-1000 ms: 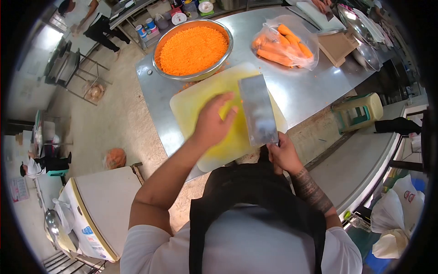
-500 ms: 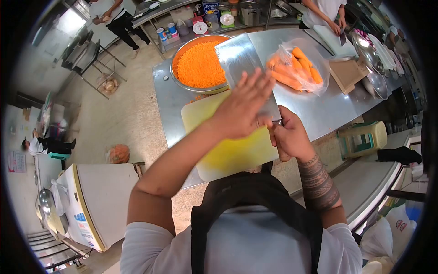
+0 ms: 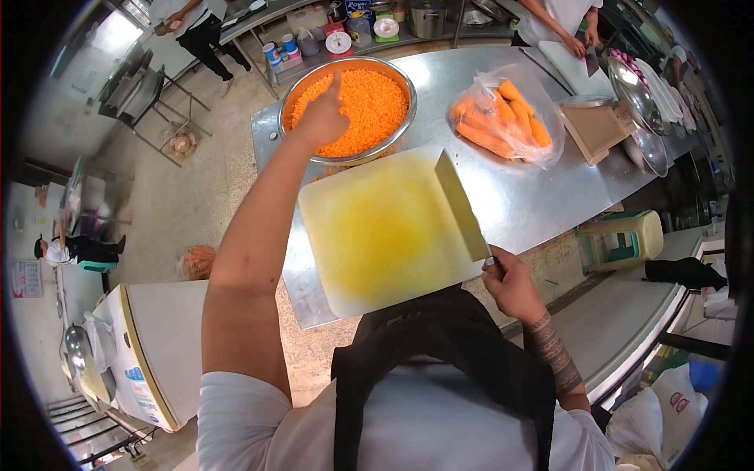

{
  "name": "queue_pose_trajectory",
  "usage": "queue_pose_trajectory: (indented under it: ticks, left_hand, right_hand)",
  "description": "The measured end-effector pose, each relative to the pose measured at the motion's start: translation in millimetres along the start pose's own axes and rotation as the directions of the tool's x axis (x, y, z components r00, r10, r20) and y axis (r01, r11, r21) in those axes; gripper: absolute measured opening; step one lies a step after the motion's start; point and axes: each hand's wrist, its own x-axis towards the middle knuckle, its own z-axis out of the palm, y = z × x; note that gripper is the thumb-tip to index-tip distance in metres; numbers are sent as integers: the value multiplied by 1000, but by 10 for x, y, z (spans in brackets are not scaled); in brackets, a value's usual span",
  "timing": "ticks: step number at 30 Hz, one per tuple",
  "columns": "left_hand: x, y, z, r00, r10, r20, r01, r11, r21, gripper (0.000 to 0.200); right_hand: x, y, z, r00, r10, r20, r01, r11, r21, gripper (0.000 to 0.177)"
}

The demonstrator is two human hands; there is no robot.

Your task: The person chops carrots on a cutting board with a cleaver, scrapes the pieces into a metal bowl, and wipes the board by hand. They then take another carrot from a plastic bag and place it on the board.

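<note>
My right hand (image 3: pixel 514 286) is wrapped round the handle of a cleaver (image 3: pixel 462 206). Its wide blade is tipped nearly on edge at the right side of a yellow-stained cutting board (image 3: pixel 369 235). My left hand (image 3: pixel 323 119) reaches over a metal bowl (image 3: pixel 415 102) heaped with finely chopped carrots (image 3: pixel 369 102). The index finger stretches out, with the hand's own back hiding some of the other fingers, and nothing shows in it. Bits of carrot lie between the bowl and the board.
A clear plastic bag of whole carrots (image 3: pixel 506 122) sits right of the bowl on the steel table (image 3: pixel 518 204). Behind it are a brown tray (image 3: pixel 593 129) and metal lids. Across the table, a person (image 3: pixel 561 27) cuts at a white board. A plastic stool (image 3: pixel 624 239) stands at right.
My left hand has left the cleaver blade and moved up and left over the bowl. The cleaver has come down to the board's right side, turned on edge in my right hand.
</note>
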Motion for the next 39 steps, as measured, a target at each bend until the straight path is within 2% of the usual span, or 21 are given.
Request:
queue_pose_trajectory:
  ticks: [2,3,9,12,15,17,19,21,22,23,24,25,26,27,28,29,30,32,34,36,39]
  left_hand:
    - [-112,-65,245,943,162,-290,-168,986,4,19]
    - [-124,91,116,927,129,-351,-170,982,-87,15]
    - [215,667,-1135,853,-367,-372,233,904,-358,28]
    - [420,662,-1524,735,-539,-412,182,742,-645,24]
    - [365,513,-1468,903,-422,-78,364,850,-382,45]
    - [-12,-70,-575,994,-108,4,105,965,-242,85]
    - [-545,167,-588,989,-41,139,48,998,-45,101]
    - [-1050,419,-497,999,-41,-5,40,992,-121,83]
    - [-1360,562,-528,997,-73,-4,67,933,-353,74]
    - [-1602,712,-621,989,-84,119,131,867,-480,64]
    - [-1872,890,-716,935,-168,313,316,796,-515,53]
    - [-2123,1009,-735,871,-140,470,449,614,-649,41]
    - [-2455,1117,-671,745,-130,655,659,296,-691,37]
    - [-2779,1227,-654,724,-9,690,690,-1,-724,37]
    - [-2963,1366,-803,646,59,761,758,72,-648,41]
    - [-3139,1530,-909,543,108,833,840,-78,-537,43]
    - [-3354,1646,-960,549,188,814,835,-91,-542,42]
    - [-3596,1803,-1020,664,253,703,691,151,-707,50]
    - [-3702,1957,-979,698,237,676,617,280,-735,50]
    - [-3802,2111,-886,561,88,823,762,333,-555,50]
    - [-3853,2361,-720,348,-104,932,904,302,-304,51]
  right_hand:
    - [-29,-70,84,979,-197,-57,179,955,-237,51]
    - [-2,-127,107,985,-170,25,168,916,-366,58]
    - [343,156,594,956,-275,103,290,821,-492,57]
    - [441,197,774,950,-289,114,309,836,-454,56]
    - [434,194,858,939,-337,75,333,827,-453,54]
    - [391,223,864,931,-350,105,359,820,-446,52]
    - [436,234,832,916,-383,119,395,810,-433,50]
    - [406,262,806,900,-417,126,429,802,-415,49]
    - [438,230,775,900,-417,129,432,808,-400,50]
    - [423,192,745,902,-409,137,429,818,-382,50]
    - [404,188,718,906,-395,149,422,832,-361,51]
    - [429,236,695,905,-394,161,425,841,-334,49]
    - [464,231,617,909,-372,187,413,859,-302,49]
    - [484,218,524,912,-349,216,399,877,-268,48]
    - [502,237,451,913,-324,246,380,895,-231,48]
    - [557,334,379,906,-354,232,403,890,-215,47]
    - [624,482,275,902,-373,216,415,887,-203,46]
    - [724,550,-37,922,-325,211,365,912,-186,44]
    - [952,604,-347,921,-380,88,390,896,-213,41]
    - [1256,588,-691,891,-450,-57,407,848,-340,40]
    - [1867,612,-1088,830,-515,-215,321,755,-571,56]
